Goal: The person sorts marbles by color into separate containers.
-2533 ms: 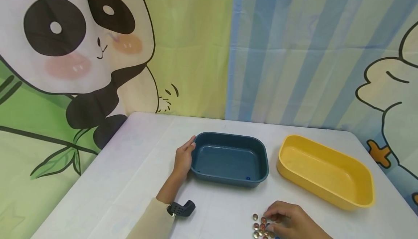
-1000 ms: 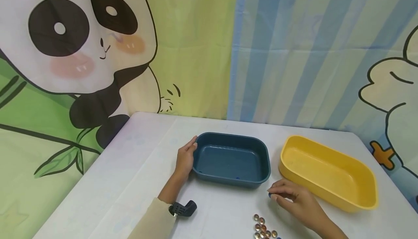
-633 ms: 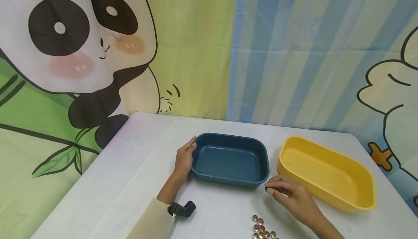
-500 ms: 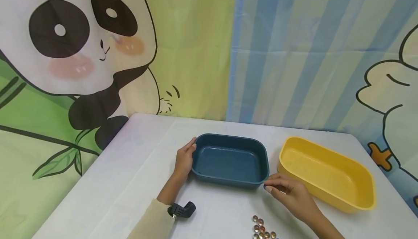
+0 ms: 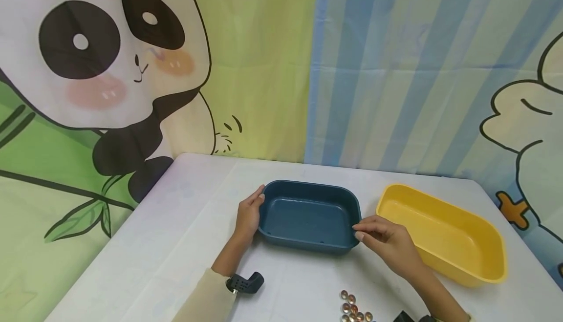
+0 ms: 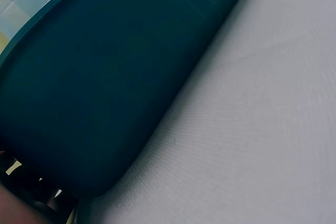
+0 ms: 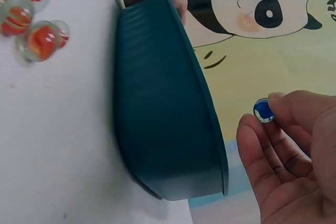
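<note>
A dark blue plastic tub [image 5: 308, 217] sits on the table. My left hand [image 5: 249, 217] grips its left end, with the thumb at the rim. At the tub's right end, my right hand [image 5: 391, 241] pinches a clear marble with a blue core [image 7: 263, 110] between thumb and fingertips, at rim height. The head view hides that marble behind the fingers. Small dark spots show inside the tub along its near wall, too small to tell apart. Several orange-streaked clear marbles [image 5: 353, 307] lie on the table at the front, partly cut off by the frame.
A yellow plastic tub [image 5: 440, 224] stands at an angle right of the blue one, just behind my right hand. White cloth [image 5: 198, 204] covers the table. A printed panda curtain [image 5: 255, 68] hangs behind its far edge.
My right hand picked up the blue marble from the pile, then carried it up and left to the blue tub's right rim. My left hand stays in place on the tub.
</note>
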Demonstrator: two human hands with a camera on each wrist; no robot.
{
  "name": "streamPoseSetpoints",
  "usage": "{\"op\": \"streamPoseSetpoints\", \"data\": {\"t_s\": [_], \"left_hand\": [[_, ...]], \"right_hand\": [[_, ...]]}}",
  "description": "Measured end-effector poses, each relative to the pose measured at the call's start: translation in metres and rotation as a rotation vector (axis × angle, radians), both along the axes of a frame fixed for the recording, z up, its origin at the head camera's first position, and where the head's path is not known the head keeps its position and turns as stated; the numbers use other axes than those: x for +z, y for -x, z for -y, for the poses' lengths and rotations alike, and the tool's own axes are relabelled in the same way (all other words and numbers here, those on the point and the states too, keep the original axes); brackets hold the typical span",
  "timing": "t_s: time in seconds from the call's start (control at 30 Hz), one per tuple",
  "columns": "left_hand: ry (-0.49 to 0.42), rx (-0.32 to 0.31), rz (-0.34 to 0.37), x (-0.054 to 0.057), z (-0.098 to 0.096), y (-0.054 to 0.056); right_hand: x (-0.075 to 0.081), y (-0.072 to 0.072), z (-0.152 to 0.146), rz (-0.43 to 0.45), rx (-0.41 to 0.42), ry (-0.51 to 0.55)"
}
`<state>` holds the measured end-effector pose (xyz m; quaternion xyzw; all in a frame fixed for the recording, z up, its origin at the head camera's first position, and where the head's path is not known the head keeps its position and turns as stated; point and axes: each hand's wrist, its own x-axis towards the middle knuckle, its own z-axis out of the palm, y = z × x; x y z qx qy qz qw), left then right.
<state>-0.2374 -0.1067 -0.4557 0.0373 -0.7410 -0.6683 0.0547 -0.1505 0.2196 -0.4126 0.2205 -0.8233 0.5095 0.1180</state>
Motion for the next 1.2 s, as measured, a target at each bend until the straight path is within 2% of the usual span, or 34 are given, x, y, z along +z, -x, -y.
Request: {"op": "streamPoseSetpoints", "data": {"t_s": [0.17, 0.33, 0.57, 0.83, 1.07, 1.2], "left_hand": [[-0.004, 0.001, 0.001, 0.000, 0.001, 0.000], [-0.004, 0.005, 0.001, -0.001, 0.003, 0.000], [-0.007, 0.011, -0.005, -0.001, 0.002, -0.001], [-0.004, 0.011, 0.001, 0.000, 0.001, -0.001], [-0.003, 0.014, -0.004, 0.001, 0.002, -0.001], [-0.011, 0.006, -0.006, -0.001, 0.001, 0.000]], "right_hand": [[0.006, 0.007, 0.002, -0.016, -0.009, -0.005], [0.009, 0.016, 0.005, 0.011, -0.045, -0.041], [0.011, 0.034, 0.004, 0.112, -0.094, -0.051], [0.008, 0.046, 0.001, 0.228, -0.067, 0.000], [0.013, 0.057, 0.000, 0.333, -0.087, -0.020], [0.015, 0.064, -0.002, 0.365, -0.119, -0.069]]}}
